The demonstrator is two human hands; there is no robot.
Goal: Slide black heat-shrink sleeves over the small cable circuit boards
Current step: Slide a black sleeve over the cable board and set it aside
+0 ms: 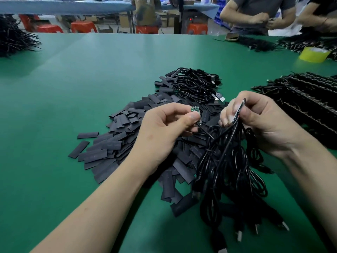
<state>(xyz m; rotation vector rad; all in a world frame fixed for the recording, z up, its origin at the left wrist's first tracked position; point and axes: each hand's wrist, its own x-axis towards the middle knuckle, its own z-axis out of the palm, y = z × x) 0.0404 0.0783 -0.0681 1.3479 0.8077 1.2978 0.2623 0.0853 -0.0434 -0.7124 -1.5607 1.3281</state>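
Note:
My left hand (164,126) pinches a small green circuit board (249,109) between thumb and forefinger; a thin black cable runs from it down to the right. My right hand (259,121) pinches a flat black heat-shrink sleeve (239,111) edge-on, and also grips a bundle of black USB cables (228,170) that hangs down to the table. The two hands are a short gap apart, above a wide pile of loose flat black sleeves (116,143) on the green table (73,88).
Behind the pile lies a heap of coiled cables with sleeves (195,86). Rows of stacked cables (306,99) fill the right side. A yellow tape roll (314,54) stands at the far right, a black cable heap (12,39) at the far left. People work at the far edge.

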